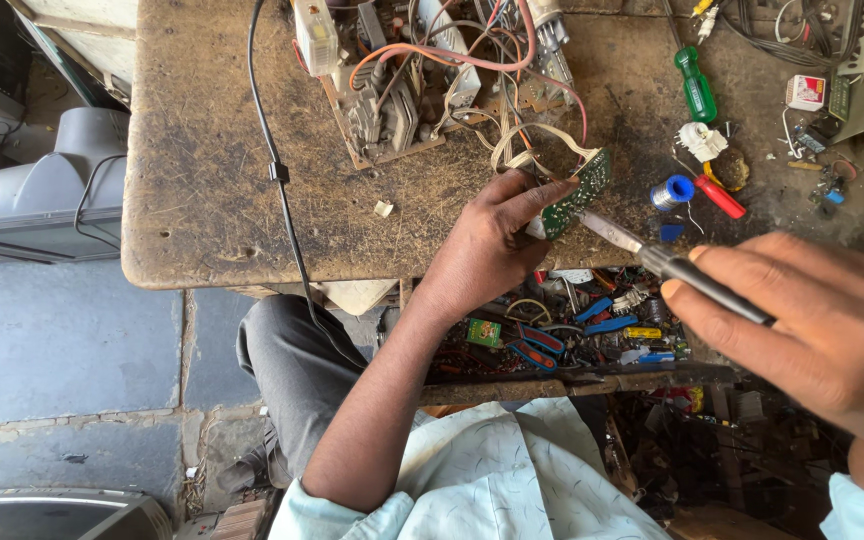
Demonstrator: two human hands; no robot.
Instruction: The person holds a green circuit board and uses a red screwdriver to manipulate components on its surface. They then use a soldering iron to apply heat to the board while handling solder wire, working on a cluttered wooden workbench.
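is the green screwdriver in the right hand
No, the green screwdriver lies on the bench; the right hand holds a soldering iron.

**Packets and Labels Around the Hands**

A small green packet (485, 332) with a red-and-yellow patch lies in the open drawer just below the left hand (497, 235), near its wrist; a yellow labelled cylinder (642, 332) lies in the same drawer, below the right hand (802, 310) and its fingertips; a small white box (805, 92) with a red label sits on the bench well above the right hand, beside dark cables.
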